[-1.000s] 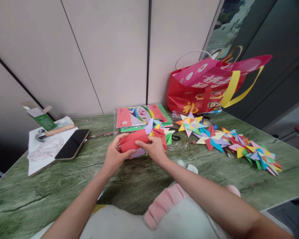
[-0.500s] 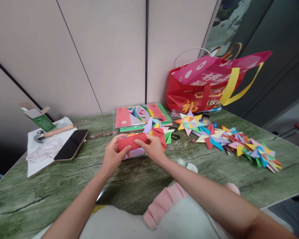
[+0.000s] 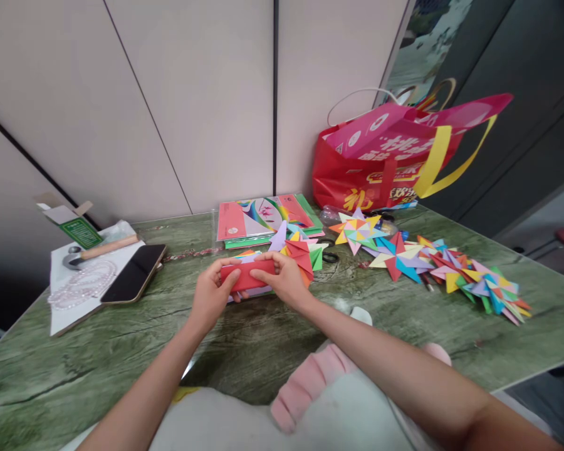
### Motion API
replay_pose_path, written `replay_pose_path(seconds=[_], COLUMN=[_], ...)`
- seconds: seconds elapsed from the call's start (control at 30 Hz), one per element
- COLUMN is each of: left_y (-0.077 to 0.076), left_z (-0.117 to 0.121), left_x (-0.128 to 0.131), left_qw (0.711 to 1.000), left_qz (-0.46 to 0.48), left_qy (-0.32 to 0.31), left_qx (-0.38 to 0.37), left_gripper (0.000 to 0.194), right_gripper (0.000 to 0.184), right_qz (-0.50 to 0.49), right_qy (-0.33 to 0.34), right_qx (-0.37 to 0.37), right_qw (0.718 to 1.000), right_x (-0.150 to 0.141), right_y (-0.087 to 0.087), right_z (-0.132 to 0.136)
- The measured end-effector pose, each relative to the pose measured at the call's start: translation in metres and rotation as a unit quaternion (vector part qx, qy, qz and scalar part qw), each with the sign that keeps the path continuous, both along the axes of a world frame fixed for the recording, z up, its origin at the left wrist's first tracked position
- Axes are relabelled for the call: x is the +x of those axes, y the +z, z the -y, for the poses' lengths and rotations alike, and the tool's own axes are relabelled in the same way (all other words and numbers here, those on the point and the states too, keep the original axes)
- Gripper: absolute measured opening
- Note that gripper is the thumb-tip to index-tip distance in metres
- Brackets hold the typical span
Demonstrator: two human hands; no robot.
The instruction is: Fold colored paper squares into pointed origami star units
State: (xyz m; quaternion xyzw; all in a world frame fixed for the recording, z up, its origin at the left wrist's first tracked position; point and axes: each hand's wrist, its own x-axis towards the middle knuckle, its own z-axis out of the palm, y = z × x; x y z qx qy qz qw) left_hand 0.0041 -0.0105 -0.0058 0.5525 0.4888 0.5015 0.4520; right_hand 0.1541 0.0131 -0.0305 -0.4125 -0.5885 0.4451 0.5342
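Both hands pinch a folded red paper [image 3: 247,275] just above the green marbled table [image 3: 122,351]. My left hand [image 3: 212,293] grips its left end, thumb on top. My right hand [image 3: 284,279] holds its right end, fingers curled over the upper edge. Under the red paper lies a small stack of loose coloured sheets [image 3: 254,292]. Just behind my right hand sits a folded red and green paper piece [image 3: 305,254].
A pack of coloured paper [image 3: 263,219] lies by the wall. Several multicoloured paper stars [image 3: 427,263] spread to the right, before a red gift bag [image 3: 385,163]. On the left are a phone [image 3: 131,280], beads [image 3: 78,285], a hammer [image 3: 98,248] and a small box [image 3: 73,222].
The red paper has been pressed flatter into a narrow strip and lowered slightly. Both hands have shifted their grip toward its ends.
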Motion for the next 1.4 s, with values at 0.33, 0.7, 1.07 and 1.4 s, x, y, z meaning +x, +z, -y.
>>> replay_pose_path(seconds=[0.33,0.7,1.07,1.4], left_y=[0.0,0.002,0.004,0.004], left_z=[0.001,0.004,0.004,0.004], left_x=[0.0,0.001,0.001,0.001], left_qw=[1.0,0.998,0.998,0.999], left_qz=[-0.005,-0.03,-0.017,0.007], left_qy=[0.006,0.024,0.035,0.031], left_qx=[0.013,0.041,0.042,0.031], left_gripper=[0.03,0.024,0.022,0.024], right_gripper=[0.021,0.031,0.031,0.028], right_qz=[-0.017,-0.025,-0.056,-0.049], right_qy=[-0.003,-0.014,-0.006,-0.025], right_qx=[0.01,-0.005,-0.015,-0.003], right_qw=[1.0,1.0,0.998,0.998], right_x=[0.0,0.001,0.001,0.001], right_y=[0.006,0.011,0.004,0.001], right_z=[0.001,0.004,-0.001,-0.003])
